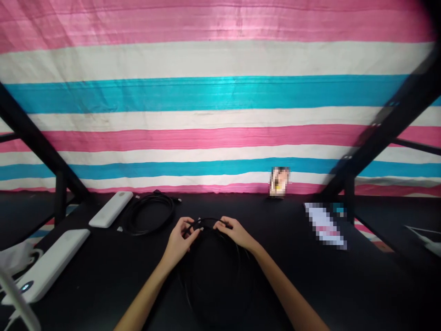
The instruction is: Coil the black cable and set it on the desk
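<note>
A black cable (238, 262) hangs in large loose loops between my hands, its lower part hard to make out against the dark table. My left hand (183, 236) pinches the top of the loops on the left side. On the right side, my right hand (234, 232) has its fingers closed on the same cable. Between the hands a short stretch of cable bridges the gap. A second black cable (149, 231), coiled in a ring with its plug ends showing, lies on the table to the left of my left hand.
Two white power banks (112, 209) (57, 259) lie at the left, the nearer one with a lit display. A white charger (15, 258) with a cord is beside it. Blurred papers (325, 225) lie at the right. Black frame bars (365, 147) slant up before striped sheeting (213, 59).
</note>
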`<action>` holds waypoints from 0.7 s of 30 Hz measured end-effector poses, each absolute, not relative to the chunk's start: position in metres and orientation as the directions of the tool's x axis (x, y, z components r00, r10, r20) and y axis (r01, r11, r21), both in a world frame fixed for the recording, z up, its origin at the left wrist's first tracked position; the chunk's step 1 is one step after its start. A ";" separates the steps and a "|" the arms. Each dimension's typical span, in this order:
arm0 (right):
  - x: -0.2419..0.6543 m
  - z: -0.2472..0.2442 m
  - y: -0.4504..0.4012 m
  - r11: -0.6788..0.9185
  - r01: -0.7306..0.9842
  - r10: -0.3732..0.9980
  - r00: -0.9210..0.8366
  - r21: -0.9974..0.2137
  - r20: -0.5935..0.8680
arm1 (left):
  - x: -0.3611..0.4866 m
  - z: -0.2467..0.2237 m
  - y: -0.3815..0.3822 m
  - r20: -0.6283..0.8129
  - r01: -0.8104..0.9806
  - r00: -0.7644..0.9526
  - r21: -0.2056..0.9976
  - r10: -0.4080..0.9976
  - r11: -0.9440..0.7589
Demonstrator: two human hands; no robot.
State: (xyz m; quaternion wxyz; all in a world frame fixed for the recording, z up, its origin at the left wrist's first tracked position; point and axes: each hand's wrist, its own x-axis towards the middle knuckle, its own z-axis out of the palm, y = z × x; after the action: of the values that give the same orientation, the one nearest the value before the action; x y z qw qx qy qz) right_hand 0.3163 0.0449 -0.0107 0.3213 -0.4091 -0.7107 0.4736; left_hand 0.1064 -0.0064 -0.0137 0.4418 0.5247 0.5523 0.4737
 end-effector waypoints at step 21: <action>0.323 -0.015 0.056 0.024 -0.048 0.983 -0.183 -0.999 0.032 | 0.093 -0.006 -0.005 0.006 0.042 -0.224 0.999 0.975 0.004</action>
State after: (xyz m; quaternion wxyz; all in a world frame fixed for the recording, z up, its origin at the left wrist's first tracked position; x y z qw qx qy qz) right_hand 0.3231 0.0559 -0.0146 0.4700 -0.4329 -0.5394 0.5484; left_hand 0.0932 -0.0046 -0.0057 0.4294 0.4511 0.5636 0.5426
